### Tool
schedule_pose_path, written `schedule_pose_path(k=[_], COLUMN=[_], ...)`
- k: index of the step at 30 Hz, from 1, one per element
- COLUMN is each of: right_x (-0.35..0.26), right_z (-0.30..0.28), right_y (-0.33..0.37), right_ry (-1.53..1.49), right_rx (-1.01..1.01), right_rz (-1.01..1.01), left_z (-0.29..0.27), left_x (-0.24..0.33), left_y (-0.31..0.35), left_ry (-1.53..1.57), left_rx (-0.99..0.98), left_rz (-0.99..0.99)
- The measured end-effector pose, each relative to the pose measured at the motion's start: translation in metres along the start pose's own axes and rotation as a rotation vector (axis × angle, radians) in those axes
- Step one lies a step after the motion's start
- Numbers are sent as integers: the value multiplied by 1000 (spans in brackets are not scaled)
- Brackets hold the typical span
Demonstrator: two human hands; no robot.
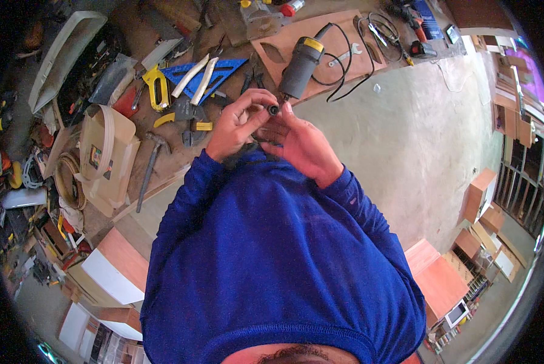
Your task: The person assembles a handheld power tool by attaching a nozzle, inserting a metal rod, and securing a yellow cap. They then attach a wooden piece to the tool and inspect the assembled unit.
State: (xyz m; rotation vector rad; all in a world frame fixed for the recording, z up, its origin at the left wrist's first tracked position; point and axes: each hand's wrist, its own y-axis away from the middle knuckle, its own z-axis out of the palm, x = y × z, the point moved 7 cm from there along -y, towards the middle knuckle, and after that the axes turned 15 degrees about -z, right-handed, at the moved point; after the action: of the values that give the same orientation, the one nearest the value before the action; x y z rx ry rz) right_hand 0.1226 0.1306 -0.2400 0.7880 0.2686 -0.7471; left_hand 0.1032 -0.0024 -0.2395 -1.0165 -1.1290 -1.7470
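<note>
Pinched in the fingers of my left hand (235,124) is a small dark ring-shaped part (273,110) with a hole in its face. Close beside it is my right hand (311,148), palm turned up, thumb raised and fingers stretched out toward the left hand; I see nothing held in it. Just beyond both hands lies a grey cylindrical router motor (301,70) with a yellow band at its far end. Its narrow shaft end (288,96) points at my hands, by the right thumb. Whether the thumb touches the shaft, I cannot tell.
A wooden board (338,79) under the motor carries a wrench (343,56) and a looping black cord (344,76). Leftward are a blue speed square (223,70), a yellow staple gun (156,88), a hammer (150,167) and a cardboard box (105,151). A cordless drill (418,30) lies far right.
</note>
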Motion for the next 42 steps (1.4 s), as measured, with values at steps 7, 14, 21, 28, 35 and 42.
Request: schedule_pose_path(k=[7,14,21,28,35,42], right_x=[-71,-115,-103,-74,-71,-52], right_z=[-65,-108,-92,-118,-124,-114], right_y=[12,7,-5,-15,-25,-37], right_ry=[170,428,539,335,321,245], right_rx=[48,64,-235,-131,-168,-251], right_rz=[-102,-185,-169,111,151,196], left_z=[25,62,81,114,112,94], left_x=[-3,-5,-8,0,-9,-12], left_y=[-14,-26,-27,-31,-36,-30], left_ry=[259,134,-274,-983,-1035,-1050], left_rx=[-31,34,335,557,610,645], left_rz=[121,91,-44,-32,-40,20])
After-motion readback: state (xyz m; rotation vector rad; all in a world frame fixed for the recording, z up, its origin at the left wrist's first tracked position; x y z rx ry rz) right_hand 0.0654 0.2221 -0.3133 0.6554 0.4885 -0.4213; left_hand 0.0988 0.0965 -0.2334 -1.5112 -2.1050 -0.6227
